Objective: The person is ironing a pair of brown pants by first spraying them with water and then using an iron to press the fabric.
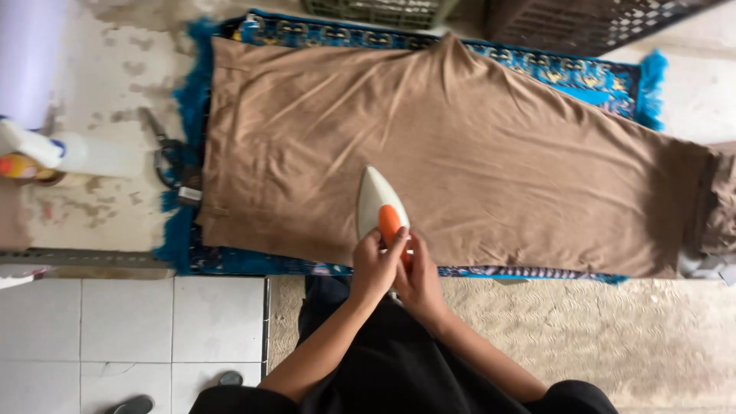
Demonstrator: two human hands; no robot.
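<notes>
- Nearest: the person's lap in black clothing, with 2 forearms reaching forward over it.
- Left hand (373, 264) and right hand (418, 277) are both wrapped round the orange handle of the white iron (379, 205); neither is spread wide.
- The iron rests sole-down on the near edge of the brown cloth (460, 153), nose pointing away.
- The cloth lies spread on a blue patterned rug (606, 80). Judgement: pressing is only part done, since folds and creases remain across the middle and far end.
- Scissors (165, 157) and a spray bottle (46, 149) lie at left.
</notes>
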